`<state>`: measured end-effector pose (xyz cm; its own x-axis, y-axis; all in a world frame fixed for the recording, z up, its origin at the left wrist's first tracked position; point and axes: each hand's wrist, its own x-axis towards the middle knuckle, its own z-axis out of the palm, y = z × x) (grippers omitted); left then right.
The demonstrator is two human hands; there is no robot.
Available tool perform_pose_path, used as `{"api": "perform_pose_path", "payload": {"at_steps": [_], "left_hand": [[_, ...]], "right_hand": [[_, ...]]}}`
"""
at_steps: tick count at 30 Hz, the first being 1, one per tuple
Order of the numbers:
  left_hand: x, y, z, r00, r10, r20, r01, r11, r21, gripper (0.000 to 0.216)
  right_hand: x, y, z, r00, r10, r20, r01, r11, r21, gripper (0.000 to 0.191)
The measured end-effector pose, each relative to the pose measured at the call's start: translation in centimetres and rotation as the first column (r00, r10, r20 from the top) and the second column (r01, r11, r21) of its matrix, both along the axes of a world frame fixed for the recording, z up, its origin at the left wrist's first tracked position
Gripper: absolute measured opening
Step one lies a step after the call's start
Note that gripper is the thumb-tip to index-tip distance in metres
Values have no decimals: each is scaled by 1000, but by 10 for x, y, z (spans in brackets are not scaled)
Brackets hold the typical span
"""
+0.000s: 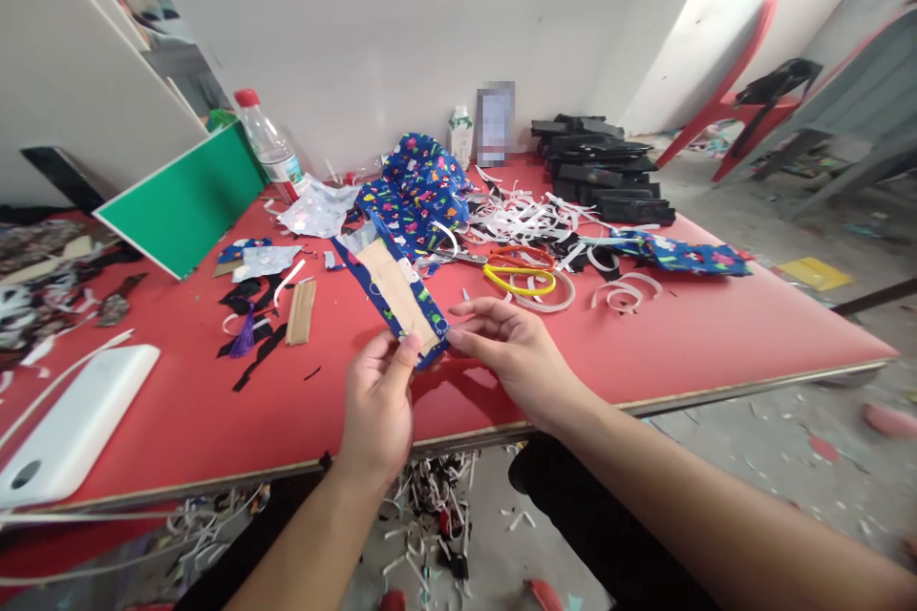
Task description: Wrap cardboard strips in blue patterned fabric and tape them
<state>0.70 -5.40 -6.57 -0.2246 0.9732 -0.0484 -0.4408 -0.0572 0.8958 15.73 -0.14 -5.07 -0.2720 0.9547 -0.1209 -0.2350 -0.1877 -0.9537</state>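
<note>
A strip of blue patterned fabric (432, 311) with a flat beige piece (397, 291) lying along it is held up at a slant over the table. My left hand (382, 391) is closed on its near end, the thumb pressing on the beige piece. At the right edge of that same end, the fingertips of my right hand (512, 344) pinch the fabric. Behind the hands lies a pair of scissors (522, 284) with red and yellow handles. More blue patterned fabric (419, 186) is heaped further back.
Several white strip offcuts (526, 215) cover the back of the red table (637, 353). Stacked black pieces (602, 167) stand at the back right. On the left are a green board (190, 200), a bottle (268, 148) and a white power bank-like block (82, 425).
</note>
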Motion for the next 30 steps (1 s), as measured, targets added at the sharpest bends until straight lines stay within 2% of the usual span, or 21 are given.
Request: {"api": "perform_pose_path", "payload": {"at_steps": [4, 6, 9, 11, 14, 17, 21, 25, 28, 30], "left_hand": [[0, -3, 2, 994, -97, -48, 99, 995, 30, 40], [-1, -3, 3, 992, -96, -87, 97, 995, 16, 40], [-2, -1, 4, 999, -38, -32, 37, 999, -24, 32], [-2, 2, 6, 999, 15, 38, -13, 998, -55, 30], [-2, 6, 10, 991, 93, 94, -86, 993, -79, 31], [-2, 7, 13, 985, 143, 101, -137, 989, -62, 32], [-1, 5, 12, 993, 96, 63, -92, 994, -58, 31], [1, 3, 8, 994, 98, 41, -96, 994, -52, 28], [0, 1, 4, 996, 81, 27, -81, 997, -4, 24], [-2, -2, 3, 999, 43, 6, -44, 998, 45, 21]], "right_hand": [[-1, 1, -1, 993, -89, -78, 87, 996, -35, 40], [0, 2, -1, 990, -78, -113, 70, 995, -78, 45], [2, 2, -1, 993, 2, -118, -15, 994, -113, 48], [3, 2, -1, 993, 42, -107, -54, 993, -108, 42], [1, -2, -1, 993, 66, -96, -76, 992, -103, 35], [-5, -8, -2, 994, 42, -104, -55, 990, -132, 39], [-8, -13, -4, 988, 28, -155, -50, 989, -137, 41], [-7, -11, -3, 993, 74, -94, -81, 994, -78, 35], [-5, -8, -2, 993, 42, -108, -46, 998, -37, 33], [-4, -7, -2, 989, 46, -143, -55, 996, -63, 32]]}}
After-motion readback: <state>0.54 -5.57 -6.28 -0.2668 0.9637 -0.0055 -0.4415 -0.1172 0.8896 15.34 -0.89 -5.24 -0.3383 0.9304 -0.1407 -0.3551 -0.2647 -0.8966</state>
